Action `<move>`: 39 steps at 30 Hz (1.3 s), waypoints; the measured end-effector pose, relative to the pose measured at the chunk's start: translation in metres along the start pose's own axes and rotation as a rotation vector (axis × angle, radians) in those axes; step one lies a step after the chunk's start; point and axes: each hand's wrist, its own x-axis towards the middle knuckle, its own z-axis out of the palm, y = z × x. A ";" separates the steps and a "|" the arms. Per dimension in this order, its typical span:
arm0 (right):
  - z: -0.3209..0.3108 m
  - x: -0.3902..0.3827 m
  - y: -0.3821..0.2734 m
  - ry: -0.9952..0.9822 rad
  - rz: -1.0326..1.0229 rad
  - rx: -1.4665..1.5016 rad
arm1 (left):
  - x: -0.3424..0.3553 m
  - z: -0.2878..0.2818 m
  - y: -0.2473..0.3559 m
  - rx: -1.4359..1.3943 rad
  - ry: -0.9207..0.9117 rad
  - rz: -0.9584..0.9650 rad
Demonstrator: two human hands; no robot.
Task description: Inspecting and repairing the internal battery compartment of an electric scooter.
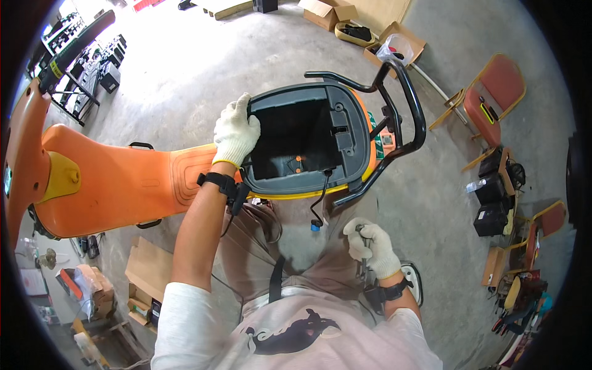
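Observation:
An orange electric scooter (117, 169) stands across in front of me, its storage compartment (354, 132) uncovered, with a dark hollow inside. My left hand (237, 131), in a white knit glove, lies against the compartment's left rim, fingers stretched out. Over the compartment's near edge hangs a black cable (320, 206) with a blue-ended connector (315, 227). Lower right, away from the scooter, my gloved right hand (374, 248) is closed on a slim grey metal tool (362, 265). Its exact kind is hard to make out.
A black tubular rear rack (416, 117) juts from the scooter's right end. Two red-seated chairs, including a nearer-set one (493, 102), stand at right beside black boxes (490, 216). An opened cardboard box (148, 271) lies at lower left. More cartons (327, 13) sit at the back.

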 end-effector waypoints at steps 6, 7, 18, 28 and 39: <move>0.007 -0.006 0.006 0.362 0.043 -0.019 | -0.001 0.000 0.007 -0.001 0.049 0.011; 0.006 -0.007 0.006 0.415 0.051 -0.023 | -0.002 0.000 0.007 0.003 0.044 0.010; -0.022 -0.020 0.016 0.293 -0.036 -0.134 | -0.002 -0.002 0.008 0.013 0.051 0.018; -0.017 -0.012 0.015 0.291 -0.025 -0.093 | -0.002 -0.001 0.007 -0.008 0.060 0.022; -0.025 -0.011 0.021 0.249 -0.007 -0.321 | -0.003 -0.004 0.010 0.013 0.043 0.015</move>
